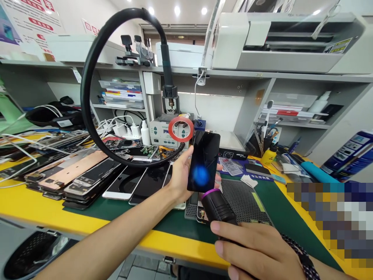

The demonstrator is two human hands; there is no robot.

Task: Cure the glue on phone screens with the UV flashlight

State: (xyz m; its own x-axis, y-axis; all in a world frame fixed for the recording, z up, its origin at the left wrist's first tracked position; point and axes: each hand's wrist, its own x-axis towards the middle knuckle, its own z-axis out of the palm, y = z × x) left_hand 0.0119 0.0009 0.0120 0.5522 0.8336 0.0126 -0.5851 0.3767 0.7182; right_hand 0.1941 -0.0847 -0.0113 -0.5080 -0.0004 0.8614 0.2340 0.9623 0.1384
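Note:
My left hand grips a black phone screen from behind, with its thumb along the left edge and fingertips showing at the right. In my right hand is a black flashlight with a purple rim, pointed up at the screen. A round blue glow lies on the screen's lower part. Below them, a grey perforated mat lies on the green work mat, partly covered by another phone part that the flashlight mostly hides.
Several phones and screens lie to the left, beside stacked phone parts. A hot-air station with a looping black hose and a red tape roll stands behind. A yellow bottle is at right.

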